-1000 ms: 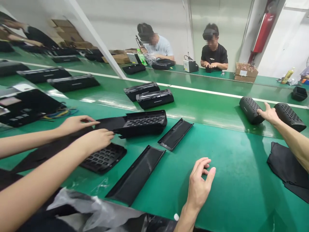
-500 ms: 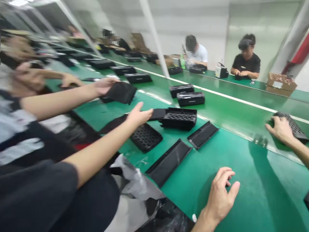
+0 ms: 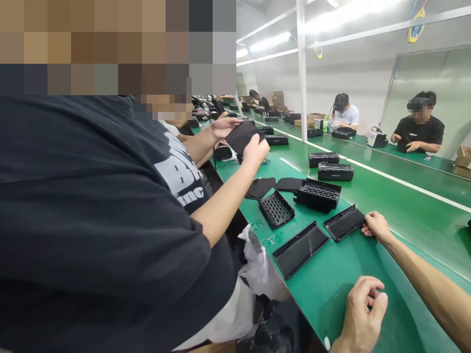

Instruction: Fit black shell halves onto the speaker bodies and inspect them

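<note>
My right hand [image 3: 374, 226] reaches across the green table [image 3: 368, 264] and touches the right end of a short black tray-shaped panel [image 3: 344, 223]. My left hand [image 3: 362, 306] rests on the table near the front edge, fingers loosely curled, holding nothing. A longer black panel [image 3: 300, 248] lies to the left of the short one. Behind them sit a black grille housing [image 3: 317, 194] and a flat perforated grille plate [image 3: 276, 209].
A co-worker in a black T-shirt [image 3: 91, 220] fills the left half, both hands holding a piece of black fabric [image 3: 243, 135]. Black fabric pieces [image 3: 260, 187] lie by the grille plate. Two black housings [image 3: 329, 165] ride the conveyor. Two people sit across the line.
The view swung left onto the co-worker. My right hand left the speaker on the conveyor and came to the short panel. The co-worker lifted black fabric with both hands.
</note>
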Demonstrator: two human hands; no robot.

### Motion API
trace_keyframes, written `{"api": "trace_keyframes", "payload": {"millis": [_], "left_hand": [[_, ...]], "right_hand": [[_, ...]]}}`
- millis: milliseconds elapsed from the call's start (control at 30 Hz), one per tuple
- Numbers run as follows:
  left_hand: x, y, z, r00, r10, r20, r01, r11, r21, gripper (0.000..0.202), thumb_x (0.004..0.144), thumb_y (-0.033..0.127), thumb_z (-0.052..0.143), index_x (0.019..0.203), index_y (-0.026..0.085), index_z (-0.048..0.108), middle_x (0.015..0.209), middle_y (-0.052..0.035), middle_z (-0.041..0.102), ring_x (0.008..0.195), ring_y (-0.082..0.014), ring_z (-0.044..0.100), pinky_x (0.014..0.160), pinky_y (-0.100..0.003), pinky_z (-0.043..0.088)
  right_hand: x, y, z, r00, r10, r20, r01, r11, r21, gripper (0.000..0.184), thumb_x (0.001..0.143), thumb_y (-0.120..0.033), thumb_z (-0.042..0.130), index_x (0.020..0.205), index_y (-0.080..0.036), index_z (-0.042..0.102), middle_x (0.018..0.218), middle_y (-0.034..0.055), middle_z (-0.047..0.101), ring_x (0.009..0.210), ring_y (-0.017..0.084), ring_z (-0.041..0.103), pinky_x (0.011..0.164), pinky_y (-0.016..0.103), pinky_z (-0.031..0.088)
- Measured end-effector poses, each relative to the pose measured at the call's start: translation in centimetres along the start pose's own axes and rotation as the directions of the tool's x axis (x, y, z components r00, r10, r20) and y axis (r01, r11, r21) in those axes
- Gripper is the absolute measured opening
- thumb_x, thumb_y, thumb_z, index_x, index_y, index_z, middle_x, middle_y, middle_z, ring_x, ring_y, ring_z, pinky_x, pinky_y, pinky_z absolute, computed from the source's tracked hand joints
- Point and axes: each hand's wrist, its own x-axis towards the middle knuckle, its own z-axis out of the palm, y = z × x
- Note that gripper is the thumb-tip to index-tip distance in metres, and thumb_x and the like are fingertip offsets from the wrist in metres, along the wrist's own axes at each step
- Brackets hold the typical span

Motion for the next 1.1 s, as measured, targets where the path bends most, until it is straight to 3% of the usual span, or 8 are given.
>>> {"api": "trace_keyframes", "payload": {"millis": [167, 300, 433, 533, 667, 800, 933, 1100], "left_hand": [[-2.2, 2.4, -3.8, 0.989, -0.026, -0.147, 0.019, 0.999, -0.048, 0.044, 0.098, 0.059, 0.061, 0.112, 0.020, 0.075, 0.102, -0.0124, 0.074, 0.093, -0.0247, 0.068, 0.087, -0.036, 0.058], [-1.6, 4.3, -6.7, 0.951, -0.186, -0.246, 0.155, 0.978, -0.142, 0.054, 0.095, 0.068, 0.062, 0.117, 0.020, 0.069, 0.112, -0.0126, 0.072, 0.089, -0.0231, 0.069, 0.074, -0.034, 0.063], [0.6, 4.7, -5.4, 0.914, -0.395, 0.089, 0.405, 0.898, -0.172, 0.075, 0.090, 0.070, 0.064, 0.147, 0.023, 0.049, 0.134, -0.0171, 0.065, 0.078, -0.0210, 0.073, 0.052, -0.029, 0.059], [0.9, 4.1, -2.9, 0.887, -0.368, 0.277, 0.376, 0.926, 0.028, 0.057, 0.093, 0.051, 0.066, 0.141, 0.022, 0.058, 0.111, -0.0094, 0.077, 0.077, -0.0208, 0.073, 0.059, -0.028, 0.059], [0.2, 3.3, -0.8, 0.924, -0.278, 0.262, 0.220, 0.948, 0.231, 0.027, 0.088, 0.023, 0.058, 0.107, 0.021, 0.077, 0.096, -0.0052, 0.081, 0.092, -0.0240, 0.073, 0.086, -0.034, 0.058], [0.0, 3.0, -1.0, 0.924, -0.345, 0.167, 0.308, 0.928, 0.211, 0.031, 0.086, 0.020, 0.055, 0.110, 0.020, 0.075, 0.107, -0.0075, 0.082, 0.097, -0.0252, 0.075, 0.089, -0.035, 0.056], [0.4, 2.8, -1.3, 0.929, -0.369, 0.041, 0.365, 0.928, 0.075, 0.028, 0.080, 0.021, 0.060, 0.105, 0.020, 0.073, 0.110, -0.0084, 0.081, 0.108, -0.0268, 0.075, 0.090, -0.033, 0.057], [0.4, 2.8, -0.5, 0.854, -0.516, 0.067, 0.521, 0.843, -0.136, 0.036, 0.075, 0.030, 0.067, 0.110, 0.020, 0.068, 0.101, -0.0062, 0.077, 0.076, -0.0201, 0.073, 0.059, -0.027, 0.058]], "right_hand": [[-2.7, 1.2, -4.8, 0.991, -0.121, 0.047, 0.125, 0.989, -0.081, 0.028, 0.106, -0.037, 0.067, 0.124, -0.016, 0.067, 0.106, 0.0045, 0.072, 0.077, 0.015, 0.070, 0.070, 0.031, 0.062], [-8.5, 3.7, -9.9, 0.949, -0.172, 0.264, 0.213, 0.968, -0.136, 0.021, 0.104, -0.038, 0.062, 0.108, -0.018, 0.064, 0.062, -0.0072, 0.061, 0.044, 0.012, 0.056, 0.043, 0.021, 0.042], [-15.0, 5.9, -11.5, 0.865, -0.163, 0.476, 0.265, 0.951, -0.156, 0.019, 0.095, -0.039, 0.063, 0.102, -0.021, 0.064, 0.052, -0.0090, 0.055, 0.040, 0.013, 0.053, 0.042, 0.023, 0.036], [-18.1, 7.1, -11.3, 0.827, -0.167, 0.537, 0.284, 0.948, -0.142, 0.017, 0.095, -0.038, 0.064, 0.103, -0.023, 0.065, 0.060, -0.0077, 0.059, 0.045, 0.012, 0.054, 0.048, 0.024, 0.040], [-19.6, 8.6, -11.4, 0.862, -0.173, 0.477, 0.257, 0.959, -0.116, 0.027, 0.099, -0.048, 0.061, 0.113, -0.024, 0.065, 0.068, -0.0056, 0.059, 0.054, 0.015, 0.057, 0.055, 0.028, 0.046], [-22.2, 11.4, -12.5, 0.930, -0.146, 0.337, 0.179, 0.982, -0.068, 0.055, 0.102, -0.064, 0.054, 0.140, -0.025, 0.059, 0.104, 0.0067, 0.074, 0.092, 0.026, 0.071, 0.082, 0.037, 0.057], [-26.1, 14.9, -12.7, 0.988, 0.013, 0.156, -0.018, 0.999, 0.035, 0.083, 0.084, -0.071, 0.077, 0.152, -0.030, 0.054, 0.136, 0.0149, 0.071, 0.122, 0.036, 0.069, 0.094, 0.044, 0.060], [-27.5, 16.7, -11.6, 0.985, 0.168, 0.046, -0.174, 0.969, 0.177, 0.082, 0.079, -0.084, 0.069, 0.133, -0.022, 0.062, 0.079, 0.0075, 0.076, 0.065, 0.029, 0.073, 0.071, 0.044, 0.060]]}}
